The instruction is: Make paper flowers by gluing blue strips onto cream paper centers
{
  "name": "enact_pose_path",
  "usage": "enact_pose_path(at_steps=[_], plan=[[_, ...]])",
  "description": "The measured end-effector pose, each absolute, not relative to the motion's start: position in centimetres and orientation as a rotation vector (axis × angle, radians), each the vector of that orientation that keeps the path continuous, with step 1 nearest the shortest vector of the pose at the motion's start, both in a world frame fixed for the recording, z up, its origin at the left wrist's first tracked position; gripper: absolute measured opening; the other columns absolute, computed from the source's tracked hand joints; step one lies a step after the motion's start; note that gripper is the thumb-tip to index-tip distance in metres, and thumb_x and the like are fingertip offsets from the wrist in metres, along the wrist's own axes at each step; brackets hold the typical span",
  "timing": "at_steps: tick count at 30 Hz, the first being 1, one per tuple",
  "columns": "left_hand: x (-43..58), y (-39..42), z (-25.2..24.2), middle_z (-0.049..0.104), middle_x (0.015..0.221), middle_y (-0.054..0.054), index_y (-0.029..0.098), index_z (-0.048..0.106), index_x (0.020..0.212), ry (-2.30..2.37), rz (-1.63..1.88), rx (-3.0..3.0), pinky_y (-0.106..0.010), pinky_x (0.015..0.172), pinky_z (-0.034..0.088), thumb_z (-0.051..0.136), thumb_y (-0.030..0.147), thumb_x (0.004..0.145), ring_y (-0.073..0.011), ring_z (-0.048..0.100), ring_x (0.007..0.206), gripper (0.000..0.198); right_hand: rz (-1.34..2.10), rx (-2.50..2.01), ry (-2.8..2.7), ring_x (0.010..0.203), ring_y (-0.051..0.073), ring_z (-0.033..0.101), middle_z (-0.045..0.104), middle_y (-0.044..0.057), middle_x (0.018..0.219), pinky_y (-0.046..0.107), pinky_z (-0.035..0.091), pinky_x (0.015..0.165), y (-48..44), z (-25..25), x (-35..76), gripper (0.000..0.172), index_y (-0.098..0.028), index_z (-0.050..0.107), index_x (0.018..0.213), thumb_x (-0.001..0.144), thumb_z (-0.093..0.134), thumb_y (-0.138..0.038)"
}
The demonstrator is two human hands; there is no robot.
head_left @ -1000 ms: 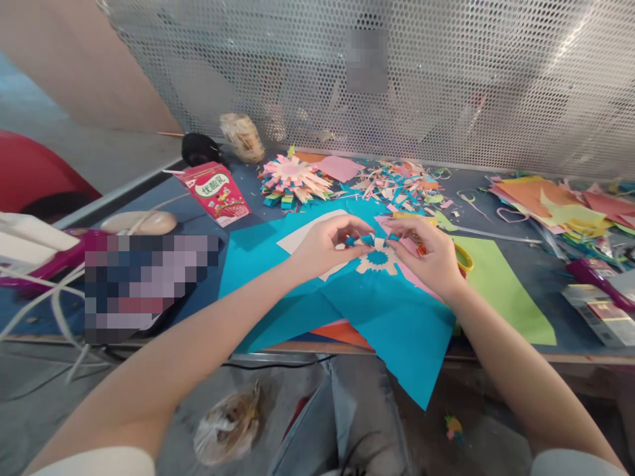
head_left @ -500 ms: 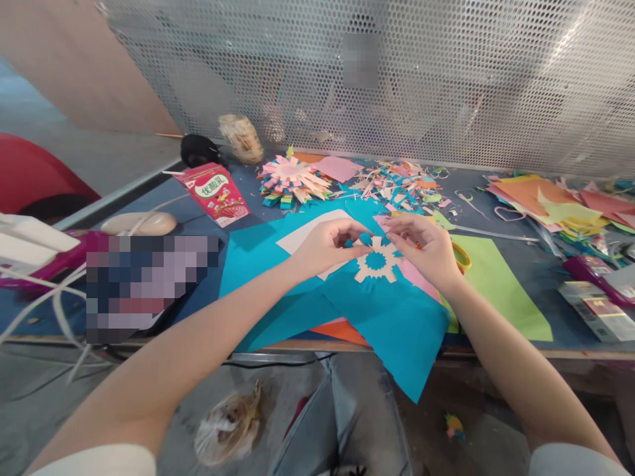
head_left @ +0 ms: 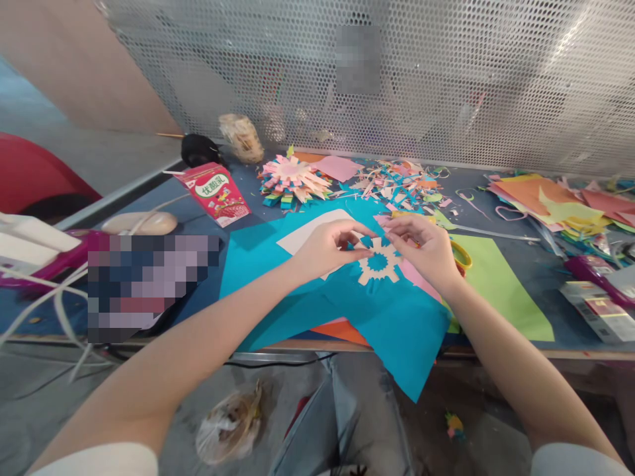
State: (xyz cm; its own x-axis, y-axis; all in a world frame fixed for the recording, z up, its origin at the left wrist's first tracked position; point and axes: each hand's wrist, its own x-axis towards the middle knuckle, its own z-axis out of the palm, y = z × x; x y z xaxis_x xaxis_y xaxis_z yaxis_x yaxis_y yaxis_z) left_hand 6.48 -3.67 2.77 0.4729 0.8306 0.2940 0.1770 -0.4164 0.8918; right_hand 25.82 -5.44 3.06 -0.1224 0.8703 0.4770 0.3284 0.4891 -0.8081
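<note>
Between my two hands is a cream paper ring (head_left: 368, 270) cut with square tabs round its outside and small notches round its open middle. My left hand (head_left: 333, 250) pinches its left edge between thumb and fingers. From the right, my right hand (head_left: 421, 248) pinches the upper right edge, fingers curled. Blue paper (head_left: 401, 324) lies beneath the ring, its front corner hanging over the table edge. A white sheet (head_left: 302, 235) is partly under my left hand. Yellow-handled scissors (head_left: 461, 254) lie beside my right wrist, mostly hidden, on green paper (head_left: 501, 284).
Stacked cut-paper rings (head_left: 292, 175) and a heap of paper scraps (head_left: 401, 185) lie at the back, before a perforated metal panel (head_left: 307, 79). A red drink carton (head_left: 215, 195) and a blurred-out object (head_left: 149, 284) are at left. Coloured sheets (head_left: 546, 198) and a box (head_left: 598, 311) are at right.
The paper ring has shifted and turned very slightly in my fingers. Both hands stay in almost the same place, still pinching it.
</note>
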Motion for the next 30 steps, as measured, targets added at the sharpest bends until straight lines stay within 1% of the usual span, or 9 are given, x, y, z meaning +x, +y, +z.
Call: enact_pose_path(at_steps=[7, 11, 13, 15, 17, 20, 22, 26, 30], plan=[[6.5, -3.6, 2.6, 0.066, 0.084, -0.005, 0.017, 0.068, 0.095, 0.857, 0.951, 1.872, -0.022, 0.052, 0.043, 0.074, 0.040, 0.067, -0.0105, 0.057, 0.065, 0.037, 0.639, -1.037, -1.731, 0.074, 0.015, 0.065, 0.069, 0.003, 0.081, 0.030, 0.050, 0.067, -5.5, 3.1, 25.7, 0.014, -0.020, 0.065, 0.087, 0.077, 0.061, -0.028], [6.3, -3.2, 2.5, 0.066, 0.090, -0.007, 0.015, 0.068, 0.093, 0.895, 1.022, 1.819, -0.023, 0.055, 0.045, 0.076, 0.039, 0.065, -0.0111, 0.058, 0.068, 0.038, 0.635, -1.023, -1.684, 0.085, 0.016, 0.065, 0.069, 0.005, 0.093, 0.031, 0.052, 0.071, -5.3, 3.4, 26.1, 0.019, -0.021, 0.065, 0.090, 0.082, 0.056, -0.036], [6.1, -2.9, 2.4, 0.066, 0.089, -0.007, 0.014, 0.067, 0.094, 0.926, 1.075, 1.753, -0.024, 0.055, 0.046, 0.076, 0.039, 0.065, -0.0106, 0.058, 0.065, 0.039, 0.664, -1.070, -1.691, 0.086, 0.016, 0.064, 0.069, 0.006, 0.097, 0.030, 0.052, 0.071, -5.1, 3.3, 26.3, 0.023, -0.021, 0.064, 0.095, 0.082, 0.058, -0.039], [6.0, -2.6, 2.3, 0.066, 0.082, -0.005, 0.014, 0.066, 0.095, 0.956, 1.121, 1.701, -0.024, 0.056, 0.047, 0.076, 0.039, 0.064, -0.0111, 0.058, 0.064, 0.041, 0.687, -1.127, -1.750, 0.080, 0.015, 0.064, 0.069, 0.005, 0.092, 0.029, 0.051, 0.067, -4.9, 3.1, 26.5, 0.028, -0.020, 0.064, 0.097, 0.077, 0.063, -0.039], [6.0, -2.3, 2.2, 0.065, 0.077, -0.004, 0.015, 0.065, 0.095, 0.966, 1.159, 1.680, -0.025, 0.058, 0.047, 0.076, 0.040, 0.063, -0.0124, 0.060, 0.067, 0.042, 0.697, -1.156, -1.813, 0.071, 0.015, 0.062, 0.069, 0.003, 0.081, 0.028, 0.049, 0.061, -4.8, 2.8, 26.4, 0.028, -0.019, 0.065, 0.091, 0.073, 0.068, -0.039], [6.1, -2.1, 2.1, 0.065, 0.079, -0.004, 0.014, 0.065, 0.090, 0.926, 1.198, 1.706, -0.026, 0.062, 0.048, 0.077, 0.040, 0.062, -0.0136, 0.060, 0.072, 0.040, 0.752, -1.151, -1.837, 0.060, 0.013, 0.058, 0.065, 0.000, 0.067, 0.026, 0.045, 0.054, -4.6, 2.6, 26.2, 0.023, -0.018, 0.063, 0.077, 0.070, 0.068, -0.039], [6.1, -2.1, 2.0, 0.065, 0.081, -0.005, 0.014, 0.064, 0.090, 0.903, 1.210, 1.734, -0.026, 0.065, 0.049, 0.076, 0.040, 0.063, -0.0140, 0.060, 0.074, 0.039, 0.764, -1.152, -1.816, 0.055, 0.011, 0.055, 0.064, -0.001, 0.063, 0.026, 0.043, 0.051, -4.5, 2.6, 26.2, 0.021, -0.017, 0.061, 0.074, 0.070, 0.068, -0.036], [6.0, -2.2, 1.9, 0.065, 0.096, -0.009, 0.016, 0.061, 0.104, 0.886, 1.202, 1.862, -0.028, 0.070, 0.048, 0.071, 0.041, 0.071, -0.0166, 0.060, 0.083, 0.043, 0.493, -1.159, -1.862, 0.054, 0.011, 0.052, 0.065, -0.001, 0.067, 0.026, 0.041, 0.051, -4.5, 2.7, 26.4, 0.015, -0.019, 0.061, 0.080, 0.073, 0.066, -0.032], [5.8, -2.9, 2.3, 0.059, 0.110, -0.011, 0.019, 0.058, 0.105, 0.935, 1.299, 2.124, -0.031, 0.079, 0.044, 0.073, 0.044, 0.066, -0.0207, 0.054, 0.099, 0.049, -0.090, -0.985, -2.052, 0.077, 0.018, 0.061, 0.069, 0.003, 0.080, 0.035, 0.045, 0.071, -5.1, 3.4, 26.8, 0.005, -0.023, 0.060, 0.079, 0.081, 0.060, -0.028]])
